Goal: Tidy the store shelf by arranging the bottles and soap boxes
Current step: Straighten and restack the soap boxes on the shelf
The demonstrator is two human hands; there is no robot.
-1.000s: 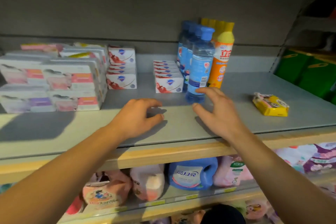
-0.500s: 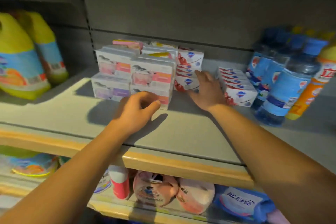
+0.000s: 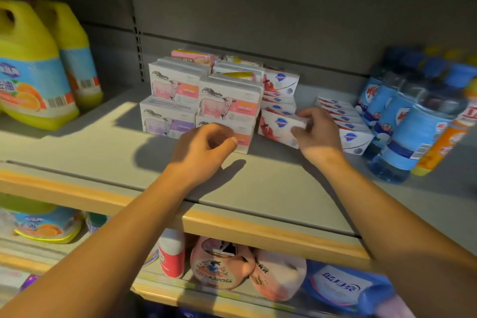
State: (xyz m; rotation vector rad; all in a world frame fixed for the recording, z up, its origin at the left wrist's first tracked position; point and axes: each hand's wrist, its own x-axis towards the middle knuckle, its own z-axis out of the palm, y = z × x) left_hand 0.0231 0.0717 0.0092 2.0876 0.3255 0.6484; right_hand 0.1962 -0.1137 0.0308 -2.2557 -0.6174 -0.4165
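Soap boxes and bottles share the grey metal shelf, and the one in play is the white soap box with a red pomegranate print, pulled slightly forward and skewed at the foot of its stack. Nearest the camera, both forearms reach in over the tan shelf edge. The left hand hovers just in front of the white cartons printed with a sheep, fingers loosely curled, thumb toward them, holding nothing. Slightly deeper and to the right, the right hand grips the pomegranate box at its right end, thumb on the front face and fingers wrapped over the top. The box's long axis runs left to right, roughly along the shelf front, with its free end pointing toward the left hand, so the right hand is plainly the one placed to steer it. Just right of it lies a row of matching white boxes, leaning backward, and beyond them the clear blue-capped bottles. Squaring the box probably means sliding it flush with a neighbouring stack.
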